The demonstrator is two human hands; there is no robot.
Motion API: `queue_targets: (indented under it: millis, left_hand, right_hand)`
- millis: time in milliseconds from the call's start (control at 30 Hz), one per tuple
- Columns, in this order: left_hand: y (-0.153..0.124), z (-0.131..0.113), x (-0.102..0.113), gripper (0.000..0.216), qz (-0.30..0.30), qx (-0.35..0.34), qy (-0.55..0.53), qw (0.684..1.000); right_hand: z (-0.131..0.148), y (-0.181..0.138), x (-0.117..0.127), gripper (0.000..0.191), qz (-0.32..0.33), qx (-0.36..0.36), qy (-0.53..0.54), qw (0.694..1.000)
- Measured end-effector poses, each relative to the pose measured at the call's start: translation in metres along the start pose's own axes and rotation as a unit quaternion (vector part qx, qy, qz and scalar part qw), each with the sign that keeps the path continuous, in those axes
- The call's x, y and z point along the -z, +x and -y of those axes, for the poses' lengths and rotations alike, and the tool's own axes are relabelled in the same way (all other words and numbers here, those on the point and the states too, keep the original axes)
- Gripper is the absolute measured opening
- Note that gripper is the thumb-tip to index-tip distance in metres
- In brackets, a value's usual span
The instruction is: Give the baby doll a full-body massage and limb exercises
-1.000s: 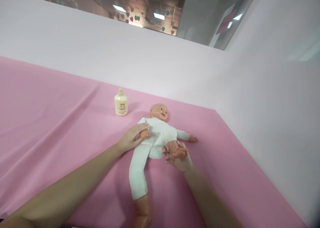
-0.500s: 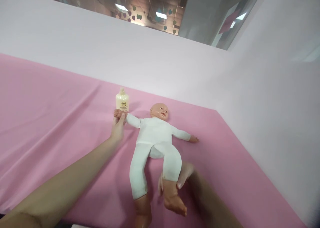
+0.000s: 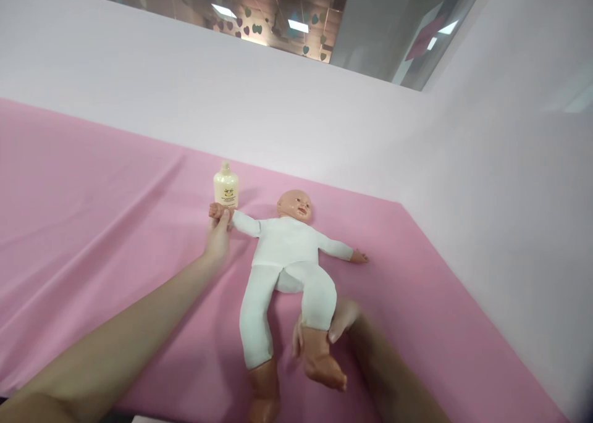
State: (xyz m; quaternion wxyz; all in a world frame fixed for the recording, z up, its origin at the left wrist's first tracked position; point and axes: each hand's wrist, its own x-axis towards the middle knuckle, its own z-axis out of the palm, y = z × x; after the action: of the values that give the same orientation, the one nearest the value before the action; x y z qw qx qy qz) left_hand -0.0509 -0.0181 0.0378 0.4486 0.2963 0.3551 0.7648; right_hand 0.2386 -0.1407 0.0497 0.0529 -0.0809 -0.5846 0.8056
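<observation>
The baby doll [image 3: 287, 259] lies face-up on the pink sheet [image 3: 92, 225] covering the desk, dressed in a white bodysuit, head toward the far wall, arms spread wide. The left hand [image 3: 217, 238] is out at the doll's arm, fingers closed around the little wrist and stretching that arm flat toward the cream lotion bottle [image 3: 225, 187], which stands upright just beyond the doll's fist. Down at the near end, the right hand [image 3: 336, 324] is wrapped round the doll's lower leg [image 3: 317, 349] just above the foot, thumb on one side and fingers on the other, holding the foot lifted a little off the sheet while the knee bends. The doll's other leg lies straight on the sheet, its foot cut off by the bottom edge of the view.

By the look of it, this is the limb-stretching step, one arm and the opposite leg drawn out together. The next move likely calls for a gentle, even pull with the torso kept flat, and care that the left hand does not knock the bottle so close by.
</observation>
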Motion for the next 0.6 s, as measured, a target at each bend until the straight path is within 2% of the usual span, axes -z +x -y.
queue_targets:
  millis: [100,233,333,433,500,600]
  left_hand:
    - [-0.016,-0.01,-0.01,0.025,0.07,-0.037,0.048,0.996]
    - [-0.037,-0.017,-0.013,0.03,0.191,-0.07,0.153,0.967]
    - [-0.046,-0.017,-0.01,0.039,0.308,-0.099,0.249,0.913]
    - [-0.049,-0.016,-0.01,0.036,0.405,-0.143,0.295,0.854]
    - [-0.048,-0.016,-0.012,0.033,0.434,-0.163,0.307,0.831]
    - [-0.048,-0.015,-0.013,0.033,0.44,-0.174,0.318,0.821]
  right_hand:
    - [-0.008,-0.007,0.003,0.063,-0.014,0.078,0.072,0.994]
    - [-0.008,-0.009,0.006,0.058,-0.139,0.159,0.138,0.968]
    - [0.0,-0.008,0.003,0.053,-0.231,0.177,0.189,0.938]
    - [0.004,-0.006,0.001,0.048,-0.275,0.165,0.222,0.921]
    - [0.005,-0.005,0.002,0.047,-0.292,0.16,0.229,0.915]
    - [0.006,-0.004,0.003,0.047,-0.315,0.157,0.23,0.907]
